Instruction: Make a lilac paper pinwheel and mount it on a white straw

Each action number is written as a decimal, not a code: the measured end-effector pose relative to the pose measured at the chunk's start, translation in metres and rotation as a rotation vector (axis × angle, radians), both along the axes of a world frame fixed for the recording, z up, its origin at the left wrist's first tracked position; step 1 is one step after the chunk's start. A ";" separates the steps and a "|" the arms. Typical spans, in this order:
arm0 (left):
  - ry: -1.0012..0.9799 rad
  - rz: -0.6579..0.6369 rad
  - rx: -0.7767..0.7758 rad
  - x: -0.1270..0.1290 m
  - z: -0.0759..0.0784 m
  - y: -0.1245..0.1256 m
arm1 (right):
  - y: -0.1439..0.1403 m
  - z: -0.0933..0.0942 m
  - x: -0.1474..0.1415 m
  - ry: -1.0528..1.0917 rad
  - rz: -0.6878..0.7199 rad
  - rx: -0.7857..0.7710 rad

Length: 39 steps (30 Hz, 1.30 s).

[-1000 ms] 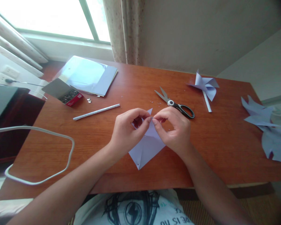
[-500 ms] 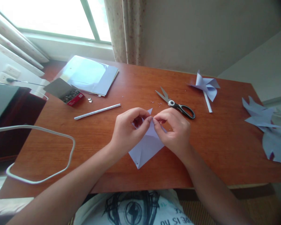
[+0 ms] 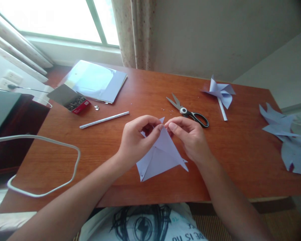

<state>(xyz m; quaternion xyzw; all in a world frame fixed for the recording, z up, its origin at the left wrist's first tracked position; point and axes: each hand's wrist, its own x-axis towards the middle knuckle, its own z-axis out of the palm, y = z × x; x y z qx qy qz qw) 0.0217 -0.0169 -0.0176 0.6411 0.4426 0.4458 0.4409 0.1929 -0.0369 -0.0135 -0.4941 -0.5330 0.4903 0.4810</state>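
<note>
Paper (image 3: 163, 157), one piece, pale lilac, slopes at the centre of the frame, creased along a diagonal, with a dark speck near its lower-left corner and two narrow points at its right. My left hand (image 3: 137, 135) pinches its top edge between thumb and fingers. My right hand (image 3: 192, 137) has thumb and fingertips drawn together beside that edge; whether they grip anything I cannot tell.

Just above sits one pair of scissors (image 3: 183, 110), blades parted. Left of centre lies one rod (image 3: 104, 120); beyond, one open box (image 3: 79, 106) of metal bits. Upper right: one pinwheel (image 3: 220, 90). At the right edge, cut sheets (image 3: 294, 147) overlap, too mingled to count.
</note>
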 end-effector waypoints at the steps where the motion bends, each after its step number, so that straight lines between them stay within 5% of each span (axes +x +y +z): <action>1: -0.017 -0.005 -0.013 0.000 0.000 0.000 | 0.001 -0.002 0.001 0.037 -0.001 -0.035; 18: 0.032 -0.043 -0.021 -0.002 -0.001 0.002 | 0.004 -0.001 0.004 -0.014 0.040 -0.112; 39: -0.184 -0.072 -0.167 0.002 -0.001 0.001 | 0.005 0.000 0.002 -0.049 -0.004 -0.083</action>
